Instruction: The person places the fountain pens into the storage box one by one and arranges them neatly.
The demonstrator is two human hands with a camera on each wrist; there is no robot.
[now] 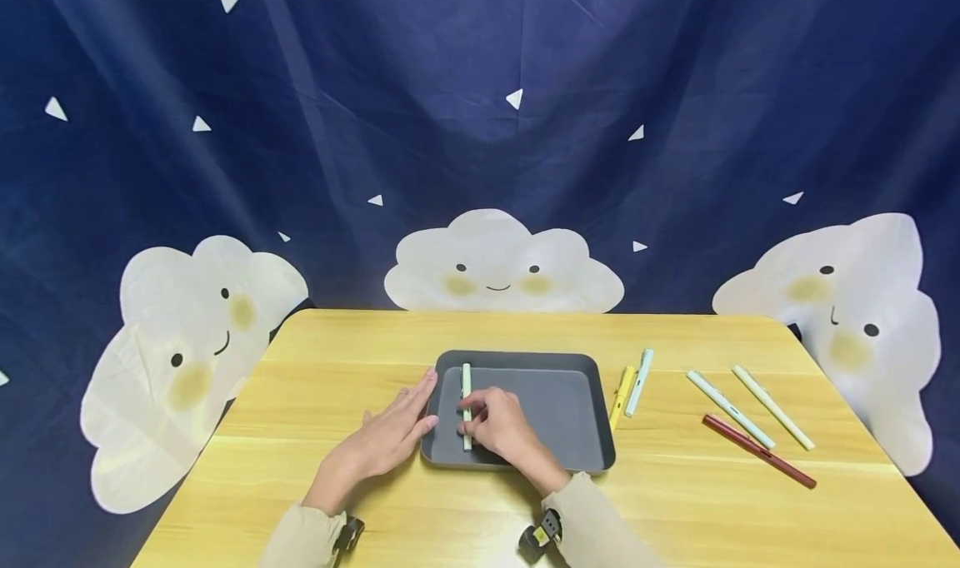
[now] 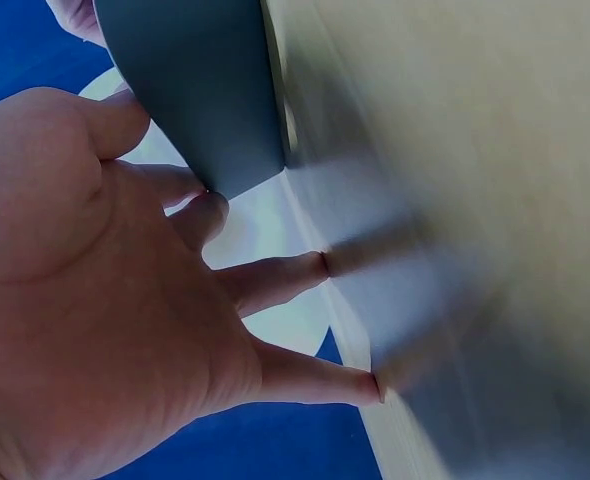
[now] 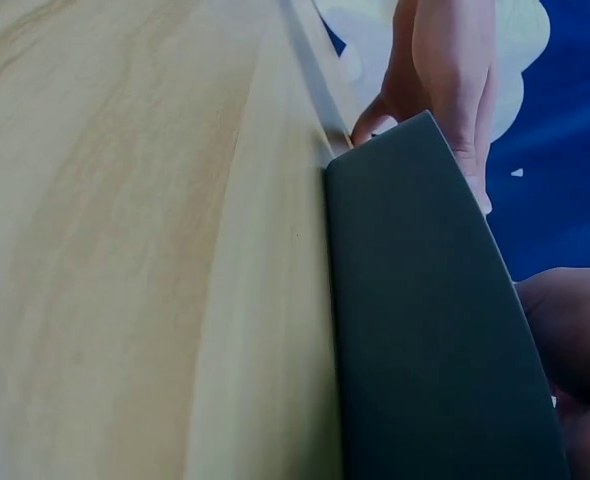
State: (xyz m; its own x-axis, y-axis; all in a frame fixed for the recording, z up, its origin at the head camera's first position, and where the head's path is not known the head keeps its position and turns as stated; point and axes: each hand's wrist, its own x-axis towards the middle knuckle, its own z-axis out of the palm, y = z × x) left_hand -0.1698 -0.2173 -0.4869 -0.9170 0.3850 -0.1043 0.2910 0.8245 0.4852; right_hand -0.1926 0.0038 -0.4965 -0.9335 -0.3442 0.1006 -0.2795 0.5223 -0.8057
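A dark grey rectangular tray [image 1: 558, 418] stands on the wooden table. Inside it, along the left side, is a pale green pen [image 1: 467, 378], lying lengthwise from back to front. My right hand [image 1: 498, 422] reaches over the tray's front rim and pinches this pen between thumb and fingers. My left hand [image 1: 386, 435] rests against the tray's left wall with its fingers extended. In the left wrist view, the left hand's thumb and some fingers touch the tray [image 2: 200, 90], while other fingertips meet the table. The tray's outer wall [image 3: 425, 310] hides most of the right hand in the right wrist view.
Right of the tray lie a yellow pen [image 1: 622, 396] and a light blue pen [image 1: 639, 382]. Farther right are another light blue pen [image 1: 730, 408], a pale green pen [image 1: 772, 406] and a dark red pen [image 1: 759, 450]. A blue cloud-patterned curtain [image 1: 480, 160] hangs behind the table.
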